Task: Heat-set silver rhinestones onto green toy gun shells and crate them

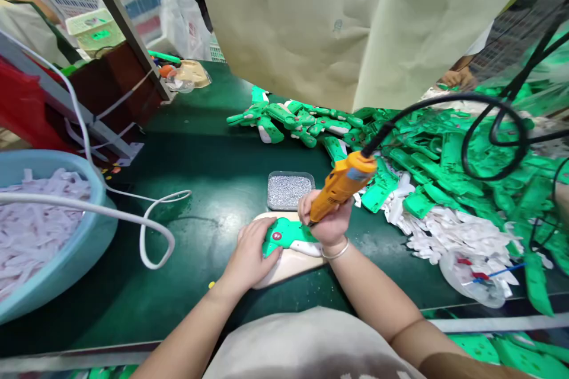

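A green and white plastic toy body [288,235] lies on a pale board [284,266] in front of me. My left hand [253,249] grips its left end, fingers over the top and thumb along the near side. An orange electric screwdriver [340,183] is in my right hand [326,222], tilted, its black cable leaving the top. Its lower end meets the right part of the toy body; the tip is hidden by my fingers. Just behind the board stands a clear tray of small screws [290,190].
Finished-looking green toy pieces [288,118] lie at the back. Loose green shells [444,154] and white parts [457,225] heap on the right, beside a clear cup [478,278]. A blue basin [100,213] of white parts and a looping white cable [153,231] are left. Another person's hands [460,78] show far right.
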Tool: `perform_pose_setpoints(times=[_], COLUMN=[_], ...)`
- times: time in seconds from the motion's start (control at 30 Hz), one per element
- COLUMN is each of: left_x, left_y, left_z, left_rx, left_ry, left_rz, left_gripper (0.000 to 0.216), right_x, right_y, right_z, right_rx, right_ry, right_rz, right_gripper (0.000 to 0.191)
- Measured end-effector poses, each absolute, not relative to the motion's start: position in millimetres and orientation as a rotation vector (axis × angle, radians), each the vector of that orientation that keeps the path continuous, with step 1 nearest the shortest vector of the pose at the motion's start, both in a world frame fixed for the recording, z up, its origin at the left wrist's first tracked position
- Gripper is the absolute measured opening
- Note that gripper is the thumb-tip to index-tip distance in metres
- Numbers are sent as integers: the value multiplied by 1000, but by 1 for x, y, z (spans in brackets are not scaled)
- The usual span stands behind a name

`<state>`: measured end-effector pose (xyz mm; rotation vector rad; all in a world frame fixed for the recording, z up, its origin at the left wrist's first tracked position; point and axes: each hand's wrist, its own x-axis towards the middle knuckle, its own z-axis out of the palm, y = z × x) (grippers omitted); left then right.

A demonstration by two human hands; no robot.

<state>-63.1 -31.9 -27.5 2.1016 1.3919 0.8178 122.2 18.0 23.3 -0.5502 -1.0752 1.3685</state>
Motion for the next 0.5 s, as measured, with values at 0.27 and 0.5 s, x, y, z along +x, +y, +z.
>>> perform_pose_setpoints(times=[0.27, 0.5], left_x=[-62, -76], left_y=[-32, -47], left_z=[-30, -24], left_rx=[2110, 1877], left_ry=[1371, 1303], left_rz=[877, 887], left_gripper=[43, 71], right_x=[118, 118], right_y=[-18, -10], right_z=[18, 22], right_rx=[-613, -593], right_ry=[-1069, -1102], right_rz=[1557, 1520], right_gripper=[73, 76])
